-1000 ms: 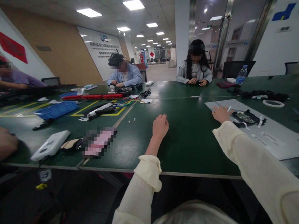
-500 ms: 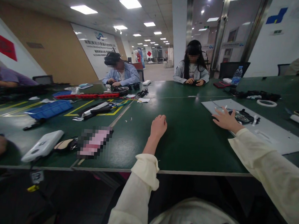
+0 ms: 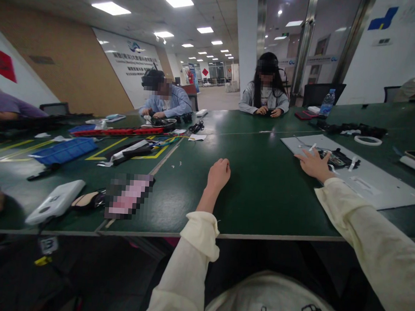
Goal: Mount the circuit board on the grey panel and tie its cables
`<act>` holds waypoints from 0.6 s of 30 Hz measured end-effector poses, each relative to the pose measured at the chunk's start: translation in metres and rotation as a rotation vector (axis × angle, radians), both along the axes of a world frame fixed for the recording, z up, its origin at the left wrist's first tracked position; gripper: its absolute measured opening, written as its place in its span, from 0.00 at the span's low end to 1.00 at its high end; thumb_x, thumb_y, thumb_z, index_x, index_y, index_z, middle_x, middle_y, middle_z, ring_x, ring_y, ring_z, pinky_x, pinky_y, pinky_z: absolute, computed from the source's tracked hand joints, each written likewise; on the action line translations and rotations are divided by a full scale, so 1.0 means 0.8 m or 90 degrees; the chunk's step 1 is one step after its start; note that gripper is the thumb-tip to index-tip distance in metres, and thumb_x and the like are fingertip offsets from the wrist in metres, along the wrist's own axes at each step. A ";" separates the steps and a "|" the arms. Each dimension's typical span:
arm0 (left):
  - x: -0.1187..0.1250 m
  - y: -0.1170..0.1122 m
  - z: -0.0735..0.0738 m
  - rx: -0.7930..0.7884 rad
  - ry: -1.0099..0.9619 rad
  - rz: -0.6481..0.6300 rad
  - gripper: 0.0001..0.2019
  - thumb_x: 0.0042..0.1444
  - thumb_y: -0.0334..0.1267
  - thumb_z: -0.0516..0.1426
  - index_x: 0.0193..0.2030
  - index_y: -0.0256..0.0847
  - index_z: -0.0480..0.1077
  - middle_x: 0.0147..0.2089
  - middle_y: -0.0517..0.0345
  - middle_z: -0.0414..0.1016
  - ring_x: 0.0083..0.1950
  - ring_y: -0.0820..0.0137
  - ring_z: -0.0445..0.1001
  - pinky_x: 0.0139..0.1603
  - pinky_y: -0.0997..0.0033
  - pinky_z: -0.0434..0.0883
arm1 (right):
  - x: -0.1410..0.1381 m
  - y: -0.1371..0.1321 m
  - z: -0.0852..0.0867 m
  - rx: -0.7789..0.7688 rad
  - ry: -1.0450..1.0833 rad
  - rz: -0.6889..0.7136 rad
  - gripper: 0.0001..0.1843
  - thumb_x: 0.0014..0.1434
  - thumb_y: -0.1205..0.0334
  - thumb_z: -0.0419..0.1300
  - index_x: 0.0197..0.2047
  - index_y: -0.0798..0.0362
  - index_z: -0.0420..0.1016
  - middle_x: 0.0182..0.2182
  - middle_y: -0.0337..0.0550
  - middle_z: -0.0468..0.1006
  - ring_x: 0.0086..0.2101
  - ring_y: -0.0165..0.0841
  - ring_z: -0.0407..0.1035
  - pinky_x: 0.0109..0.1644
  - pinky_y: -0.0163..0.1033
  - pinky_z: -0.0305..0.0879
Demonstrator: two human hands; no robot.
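My left hand (image 3: pixel 219 173) rests on the green tabletop with its fingers curled into a loose fist; I see nothing in it, though the palm side is hidden. On the right, my right hand (image 3: pixel 314 165) lies with fingers stretched out over the left part of a flat grey panel (image 3: pixel 398 188). Just beyond its fingers is a dark electronic assembly (image 3: pixel 339 159) that looks like a circuit board, fixed on the panel with white tabs and thin wires. The hand partly covers the board's near left side. Whether the fingertips touch it I cannot tell.
A pink-screened phone (image 3: pixel 131 195), a white device (image 3: pixel 55 202) and a blue tray (image 3: pixel 65 150) lie to the left. A tape ring (image 3: pixel 367 141), black cables (image 3: pixel 353 130) and a water bottle (image 3: pixel 327 104) stand behind the panel. Two people sit opposite.
The view has shifted slightly. My right hand's fingers have moved a little over the panel and lie closer together. My left hand stays in place, curled.
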State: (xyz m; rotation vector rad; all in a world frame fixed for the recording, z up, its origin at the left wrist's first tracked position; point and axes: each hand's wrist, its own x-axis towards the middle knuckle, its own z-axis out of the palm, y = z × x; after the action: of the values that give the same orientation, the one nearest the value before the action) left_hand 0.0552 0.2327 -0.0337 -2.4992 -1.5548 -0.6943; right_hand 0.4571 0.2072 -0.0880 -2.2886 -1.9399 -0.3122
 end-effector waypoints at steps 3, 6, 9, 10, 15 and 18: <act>0.000 -0.001 0.000 -0.010 0.004 0.009 0.08 0.61 0.29 0.49 0.42 0.40 0.68 0.41 0.52 0.71 0.42 0.66 0.71 0.41 0.69 0.65 | 0.009 0.005 -0.002 0.004 0.021 -0.006 0.27 0.66 0.56 0.42 0.65 0.39 0.63 0.67 0.44 0.55 0.65 0.57 0.42 0.57 0.81 0.31; 0.001 -0.001 0.000 -0.022 0.010 0.012 0.08 0.62 0.30 0.49 0.43 0.41 0.67 0.42 0.52 0.71 0.42 0.67 0.71 0.42 0.70 0.65 | 0.020 0.010 -0.008 0.017 0.038 -0.001 0.27 0.65 0.55 0.44 0.65 0.40 0.64 0.66 0.46 0.57 0.65 0.58 0.43 0.56 0.82 0.30; 0.001 -0.002 0.001 -0.034 0.011 0.016 0.08 0.61 0.30 0.50 0.43 0.41 0.68 0.43 0.52 0.71 0.43 0.67 0.71 0.42 0.70 0.66 | 0.024 0.013 -0.014 0.041 0.059 0.013 0.26 0.64 0.55 0.44 0.63 0.41 0.66 0.66 0.46 0.59 0.65 0.58 0.43 0.57 0.82 0.30; 0.002 -0.002 0.001 -0.036 0.010 0.015 0.08 0.61 0.29 0.50 0.43 0.41 0.68 0.43 0.52 0.71 0.43 0.67 0.71 0.42 0.70 0.66 | 0.024 0.012 -0.014 0.058 0.071 0.020 0.26 0.64 0.55 0.44 0.63 0.42 0.66 0.66 0.46 0.59 0.65 0.58 0.44 0.57 0.82 0.31; 0.002 0.001 0.000 -0.042 0.002 0.006 0.08 0.61 0.29 0.50 0.42 0.40 0.68 0.42 0.52 0.71 0.42 0.67 0.71 0.42 0.70 0.66 | 0.033 0.006 0.006 0.236 0.216 0.005 0.26 0.63 0.56 0.49 0.64 0.48 0.62 0.64 0.50 0.61 0.63 0.49 0.51 0.63 0.69 0.43; 0.003 0.003 0.000 -0.041 -0.004 -0.002 0.07 0.61 0.29 0.50 0.41 0.40 0.68 0.41 0.53 0.71 0.40 0.68 0.71 0.41 0.70 0.66 | 0.059 -0.004 0.025 0.411 0.360 -0.092 0.24 0.61 0.62 0.49 0.60 0.56 0.65 0.58 0.57 0.66 0.59 0.41 0.56 0.64 0.52 0.49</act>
State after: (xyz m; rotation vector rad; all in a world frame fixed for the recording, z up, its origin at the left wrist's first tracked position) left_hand 0.0573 0.2351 -0.0336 -2.5485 -1.6004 -0.6643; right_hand 0.5040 0.2039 -0.0679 -1.8203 -1.1802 -0.2252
